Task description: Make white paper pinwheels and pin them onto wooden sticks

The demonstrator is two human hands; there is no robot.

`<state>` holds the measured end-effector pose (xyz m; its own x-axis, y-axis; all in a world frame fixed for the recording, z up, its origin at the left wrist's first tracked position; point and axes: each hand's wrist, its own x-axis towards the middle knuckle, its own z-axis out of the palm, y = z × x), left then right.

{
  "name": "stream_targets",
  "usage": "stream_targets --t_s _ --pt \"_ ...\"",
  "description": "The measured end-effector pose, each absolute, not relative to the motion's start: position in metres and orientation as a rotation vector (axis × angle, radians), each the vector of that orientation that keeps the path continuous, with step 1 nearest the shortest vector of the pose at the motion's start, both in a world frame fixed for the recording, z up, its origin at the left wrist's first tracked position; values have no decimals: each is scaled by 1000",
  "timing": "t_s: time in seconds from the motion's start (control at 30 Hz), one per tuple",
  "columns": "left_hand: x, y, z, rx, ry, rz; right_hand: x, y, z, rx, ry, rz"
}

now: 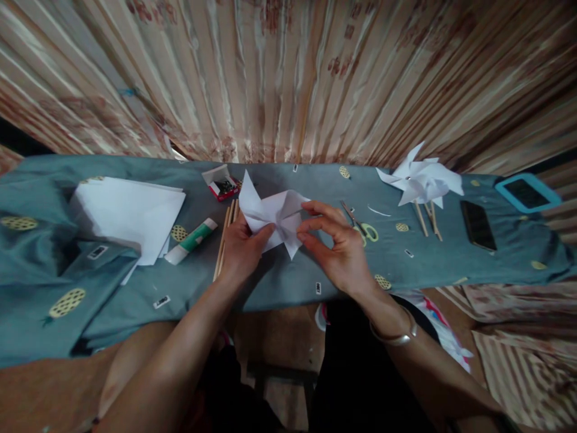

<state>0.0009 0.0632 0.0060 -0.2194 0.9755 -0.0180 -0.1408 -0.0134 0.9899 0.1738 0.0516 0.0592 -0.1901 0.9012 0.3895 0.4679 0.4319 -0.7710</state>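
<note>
A white paper pinwheel [274,210] with pointed, curled blades is held up over the middle of the cloth-covered table. My left hand [246,243] is closed on its left side, the thumb pressed near the centre. At the right edge, my right hand [331,240] pinches a blade between thumb and fingers. Just left of my left hand lie several thin wooden sticks [224,237], partly hidden by it. Beyond my right hand, scissors [360,225] with pale green handles rest on the cloth.
A glue stick [192,240] and a stack of white paper [130,210] lie left. Behind the sticks stands an open red box [222,183] of small dark items. Finished pinwheels [424,177] on sticks, a black phone [478,225] and a blue-framed device [527,192] occupy the right.
</note>
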Motion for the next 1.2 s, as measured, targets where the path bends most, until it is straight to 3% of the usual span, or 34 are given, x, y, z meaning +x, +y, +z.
stream_targets --t_s 0.2,1.2 --pt "4 61 15 988 1244 1462 167 58 46 -1226 -1910 540" --pt "6 53 24 926 1215 1409 162 69 37 -1248 -1816 794"
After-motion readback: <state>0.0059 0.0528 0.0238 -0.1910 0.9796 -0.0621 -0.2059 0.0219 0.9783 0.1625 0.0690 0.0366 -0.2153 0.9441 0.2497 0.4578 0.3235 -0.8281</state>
